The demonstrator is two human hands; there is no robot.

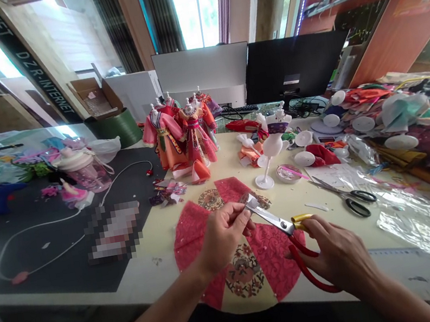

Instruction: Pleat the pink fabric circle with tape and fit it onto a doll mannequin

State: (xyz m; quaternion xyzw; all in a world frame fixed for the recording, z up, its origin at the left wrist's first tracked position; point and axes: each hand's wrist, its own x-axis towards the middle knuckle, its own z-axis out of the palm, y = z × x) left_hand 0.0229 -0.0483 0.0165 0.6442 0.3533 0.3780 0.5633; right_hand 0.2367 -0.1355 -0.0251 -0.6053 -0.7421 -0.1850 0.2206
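R hand (340, 255) is gripping red-handled steel scissors (289, 236) over red embroidered fan-shaped fabric (238, 250) lying on the cream counter (160, 230). L hand (223, 234) is pinching something small at the blade tips, too tiny to ID. Clear lidded plastic jug (84, 169) w/ pink contents is sitting far left.

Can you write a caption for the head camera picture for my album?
Right hand holds red-handled scissors; left hand pinches their tip above red patterned fabric.

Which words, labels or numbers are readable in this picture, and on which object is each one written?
"DZR-INTERNET", white letters on the dark slanted strip by the window.
"...ERNET", a cut-off repeat higher on that strip.
Pixelated patch on the black mat: unreadable.
Ruler markings at the table edge: too small.
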